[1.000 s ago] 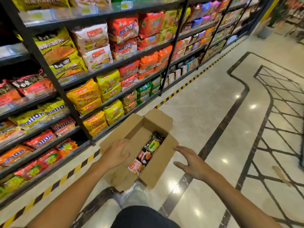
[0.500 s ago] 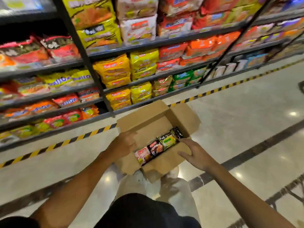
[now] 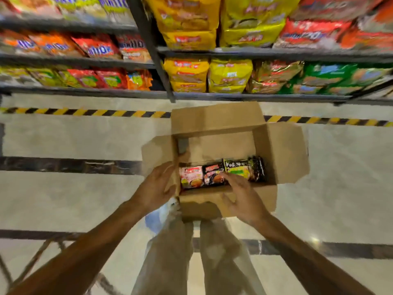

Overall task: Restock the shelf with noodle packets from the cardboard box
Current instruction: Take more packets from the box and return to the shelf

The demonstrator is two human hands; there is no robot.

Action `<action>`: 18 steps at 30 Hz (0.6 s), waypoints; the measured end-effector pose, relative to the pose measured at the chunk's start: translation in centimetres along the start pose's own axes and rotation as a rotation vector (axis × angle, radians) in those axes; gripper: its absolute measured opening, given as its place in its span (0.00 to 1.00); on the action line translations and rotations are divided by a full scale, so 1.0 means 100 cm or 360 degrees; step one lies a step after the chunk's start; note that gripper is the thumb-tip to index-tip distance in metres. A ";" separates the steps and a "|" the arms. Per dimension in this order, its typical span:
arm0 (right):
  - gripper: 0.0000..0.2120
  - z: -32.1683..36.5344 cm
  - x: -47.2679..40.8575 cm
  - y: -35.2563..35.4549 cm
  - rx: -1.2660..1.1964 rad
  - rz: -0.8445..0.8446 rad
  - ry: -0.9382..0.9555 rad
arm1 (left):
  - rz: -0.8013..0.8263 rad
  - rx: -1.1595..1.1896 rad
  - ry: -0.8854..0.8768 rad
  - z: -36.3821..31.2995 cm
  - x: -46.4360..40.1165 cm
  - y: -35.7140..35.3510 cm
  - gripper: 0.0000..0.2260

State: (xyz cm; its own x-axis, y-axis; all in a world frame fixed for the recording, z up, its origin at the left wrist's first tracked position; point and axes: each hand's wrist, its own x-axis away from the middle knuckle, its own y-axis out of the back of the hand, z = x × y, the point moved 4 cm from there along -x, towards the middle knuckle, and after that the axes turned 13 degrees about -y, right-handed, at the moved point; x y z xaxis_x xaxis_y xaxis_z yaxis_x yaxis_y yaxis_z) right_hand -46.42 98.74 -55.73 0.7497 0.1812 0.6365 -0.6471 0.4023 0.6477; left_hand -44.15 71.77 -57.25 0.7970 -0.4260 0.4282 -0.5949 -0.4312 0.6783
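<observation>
beige trouser legs [image 3: 170, 252] stand nearest, straight below the hands, on a pale polished floor [image 3: 63, 199] crossed by dark stone bands. just above them both bare forearms reach forward to the cardboard box [image 3: 282, 154], which sits on the floor with its four flaps folded outward.

left hand [image 3: 155, 188] lies against the box's left wall, fingers fairly straight along the outer face and the thumb at the wall's top edge; whether the thumb hooks over it is too blurred to tell. right hand [image 3: 242, 196] hovers over the near flap with its fingers spread and relaxed, the fingertips [image 3: 226, 176] reaching in onto the packets without closing round any.

inside the box, between the two hands and just beyond them, a row of noodle packets [image 3: 221, 173] lies flat along the near wall: a pink one [image 3: 191, 176] closest to the left hand, a black-and-red one [image 3: 213, 172] in the middle under the right fingertips, and a black-and-yellow one [image 3: 244, 168] out past the right hand. the box's far half shows bare cardboard.

beyond the box a yellow-and-black striped tape line [image 3: 85, 112] runs across the floor. farther still, the shelf [image 3: 255, 96] rises on dark metal rails, packed with yellow, red, orange, gold and green packets; print on them is blurred.
</observation>
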 end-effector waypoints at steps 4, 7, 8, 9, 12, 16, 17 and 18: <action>0.31 -0.049 -0.056 -0.058 0.0007 0.0075 0.0102 | -0.0141 0.0064 0.0040 0.043 -0.045 -0.077 0.27; 0.30 -0.091 -0.095 -0.106 0.0065 0.0051 0.0076 | -0.0073 0.0106 0.0076 0.077 -0.079 -0.138 0.27; 0.31 -0.103 -0.108 -0.121 0.0073 0.0086 0.0016 | -0.0042 0.0123 0.0113 0.089 -0.091 -0.157 0.27; 0.31 -0.115 -0.121 -0.135 0.0096 0.0120 -0.0020 | -0.0018 0.0147 0.0157 0.101 -0.103 -0.172 0.27; 0.28 -0.148 -0.163 -0.167 0.0084 0.0169 -0.0046 | 0.0093 0.0193 0.0279 0.137 -0.138 -0.214 0.26; 0.29 -0.185 -0.211 -0.212 0.0033 0.0211 -0.0214 | 0.0245 0.0175 0.0402 0.183 -0.177 -0.266 0.28; 0.30 -0.195 -0.221 -0.224 0.0048 0.0259 -0.0266 | 0.0307 0.0142 0.0414 0.193 -0.185 -0.278 0.29; 0.30 -0.204 -0.230 -0.235 0.0065 0.0306 -0.0285 | 0.0385 0.0102 0.0427 0.202 -0.193 -0.288 0.30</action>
State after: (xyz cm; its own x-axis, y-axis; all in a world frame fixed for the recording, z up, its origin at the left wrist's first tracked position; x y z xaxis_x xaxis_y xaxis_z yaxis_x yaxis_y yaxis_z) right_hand -45.58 103.42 -94.14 0.5782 0.0876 0.8112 -0.7832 0.3383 0.5217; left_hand -44.49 76.35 -97.15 0.6263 -0.3018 0.7187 -0.7682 -0.3958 0.5032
